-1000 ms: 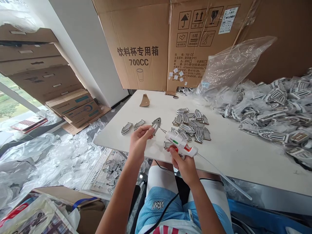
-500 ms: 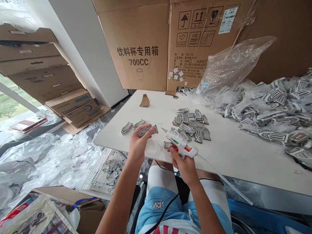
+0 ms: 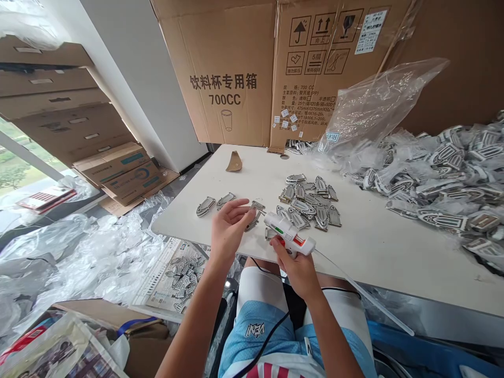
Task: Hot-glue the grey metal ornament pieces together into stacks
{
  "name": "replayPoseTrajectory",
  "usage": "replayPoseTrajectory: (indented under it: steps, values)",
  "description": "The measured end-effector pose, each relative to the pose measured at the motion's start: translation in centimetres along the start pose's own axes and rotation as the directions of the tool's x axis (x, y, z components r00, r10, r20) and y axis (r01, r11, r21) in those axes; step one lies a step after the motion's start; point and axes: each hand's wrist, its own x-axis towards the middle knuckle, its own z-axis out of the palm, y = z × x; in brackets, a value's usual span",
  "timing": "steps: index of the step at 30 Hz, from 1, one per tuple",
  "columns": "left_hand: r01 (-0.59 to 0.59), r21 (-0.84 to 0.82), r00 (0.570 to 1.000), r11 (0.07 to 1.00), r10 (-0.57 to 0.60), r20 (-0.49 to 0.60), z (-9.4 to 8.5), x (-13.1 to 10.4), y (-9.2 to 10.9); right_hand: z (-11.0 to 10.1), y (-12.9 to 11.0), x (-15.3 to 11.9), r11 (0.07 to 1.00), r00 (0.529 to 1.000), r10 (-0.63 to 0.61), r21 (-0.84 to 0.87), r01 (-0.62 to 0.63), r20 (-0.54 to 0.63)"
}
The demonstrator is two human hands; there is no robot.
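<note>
The left hand (image 3: 228, 227) pinches one small silver metal piece (image 3: 254, 215) between thumb and fingers, low over the near edge of the white table (image 3: 374, 247). The right hand (image 3: 296, 268) is closed tight around the handle of a white glue gun (image 3: 289, 235), and its tip points left at that piece, very close to it. A clear glue stick (image 3: 366, 299) pokes out the back of the gun to the right. Two more pieces (image 3: 214, 203) lie on the table just left of the hand, and a heap of pieces (image 3: 309, 202) lies just past the gun. Far right, a clear plastic bag (image 3: 378, 105) lies open with a big pile of wrapped pieces (image 3: 444, 173) spilling from it. Behind stands a big brown box (image 3: 228, 68) that reads "700CC" under Chinese writing, with arrow, umbrella and glass signs. The blue shorts (image 3: 255, 328) near the bottom say "VENI". A second ago the piece was held up higher; now it is lower and the gun tip has come closer.
</note>
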Motion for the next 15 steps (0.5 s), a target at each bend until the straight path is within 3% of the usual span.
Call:
replayPoseTrajectory:
  steps: [15]
  values:
    - [-0.006, 0.003, 1.0, 1.0, 0.006, -0.001, 0.09, -0.37, 0.56, -0.15, -0.2, -0.11, 0.997, 0.999, 0.017, -0.073, -0.015, 0.039]
